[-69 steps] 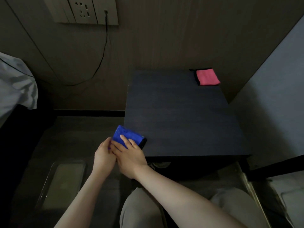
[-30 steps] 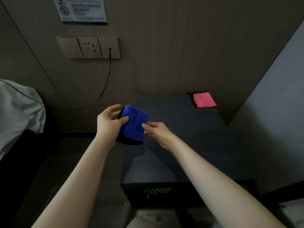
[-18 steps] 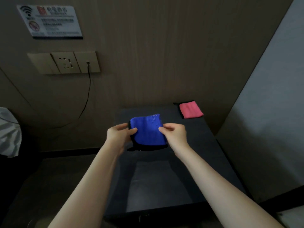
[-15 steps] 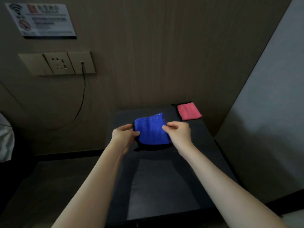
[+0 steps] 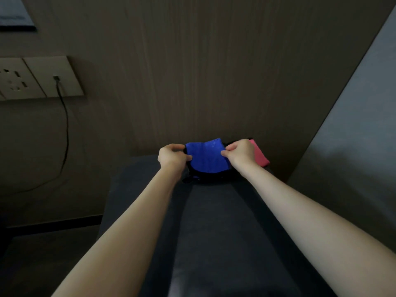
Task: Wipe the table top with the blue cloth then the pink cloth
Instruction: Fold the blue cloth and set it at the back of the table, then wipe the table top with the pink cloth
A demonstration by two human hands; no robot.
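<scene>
Dark table top (image 5: 214,232) fills lower centre of frame, running up to wall. Socket panel (image 5: 40,78) with plugged cable at left edge. Blue cloth (image 5: 206,156) at frame centre, over far end of table, stretched between both hands; its lower black edge seems to touch table, dim light, not certain. Left hand (image 5: 172,157) pinches left edge, right hand (image 5: 241,154) pinches right edge. Pink cloth (image 5: 259,155) partly hidden behind right hand, at far right corner. Blue cloth looks light, soft, limp, sags in middle; best held at edges or pressed flat under palm.
</scene>
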